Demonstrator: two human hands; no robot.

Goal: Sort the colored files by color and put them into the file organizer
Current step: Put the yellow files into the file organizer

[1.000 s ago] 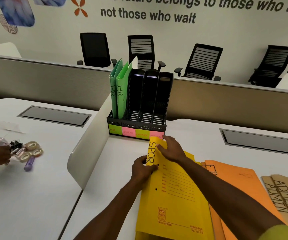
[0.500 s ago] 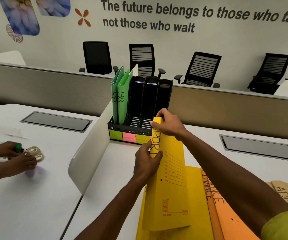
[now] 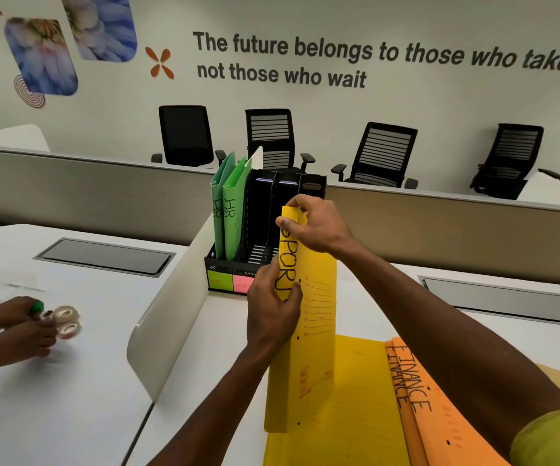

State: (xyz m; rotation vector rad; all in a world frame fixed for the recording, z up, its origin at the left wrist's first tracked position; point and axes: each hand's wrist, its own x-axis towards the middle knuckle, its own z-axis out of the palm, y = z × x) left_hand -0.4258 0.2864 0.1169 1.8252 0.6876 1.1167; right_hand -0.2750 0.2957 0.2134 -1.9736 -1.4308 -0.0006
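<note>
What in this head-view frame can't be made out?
- Spine word on the yellow file: both hands, left and right, cover some letters.
- Right labels on the organizer: hidden behind file and hands.
- Writing on the green and pink labels: too small.
- Wall slogan: cut off at right edge.

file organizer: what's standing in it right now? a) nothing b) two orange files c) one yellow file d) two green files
d: two green files marked HR stand in the leftmost slot of the file organizer, while the yellow file is held in front of it by both hands.
</note>
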